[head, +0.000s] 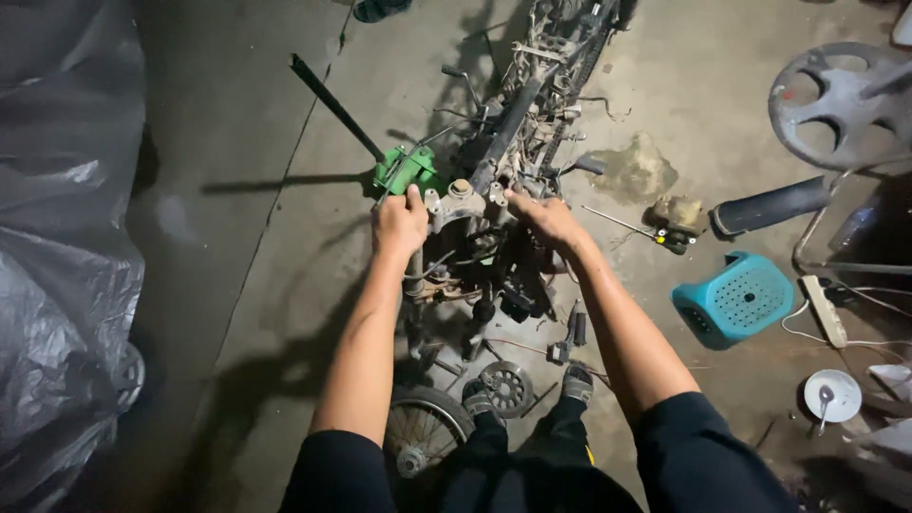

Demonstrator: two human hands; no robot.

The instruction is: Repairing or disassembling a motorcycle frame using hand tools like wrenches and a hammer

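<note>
The left hand (399, 223) is closed around the left end of the metal fork yoke (461, 201) at the head of a stripped motorcycle frame (518, 123), thumb up against a green clamp-like tool (407, 171) that carries a long dark bar (334, 106) slanting away over the floor. The right hand (543, 217) is closed on the opposite end of the same yoke, fingers curled over its top edge. Both grips look firm, with the arms stretched out nearly straight.

The frame stands on the concrete floor (266, 247) straight ahead of the person, running away from the camera, its bare wheel (423, 432) close to the person's sandalled feet (576, 382). Loose cables and wiring hang from it. It is judged heavy, rigid and awkward, with greasy metal that could slip and sharp brackets and wire ends best avoided; the thick yoke ends, where the hands already sit, seem the soundest places to take hold, one on each side to keep it from tipping.

Further out, a small sprocket (505, 388) lies by the feet. To the right are a turquoise plastic stool (736, 299), a screwdriver (632, 226), a dark tube (769, 204), a cast wheel (841, 100) and a white power strip (823, 310). Grey plastic sheeting (57, 256) fills the left edge.
</note>
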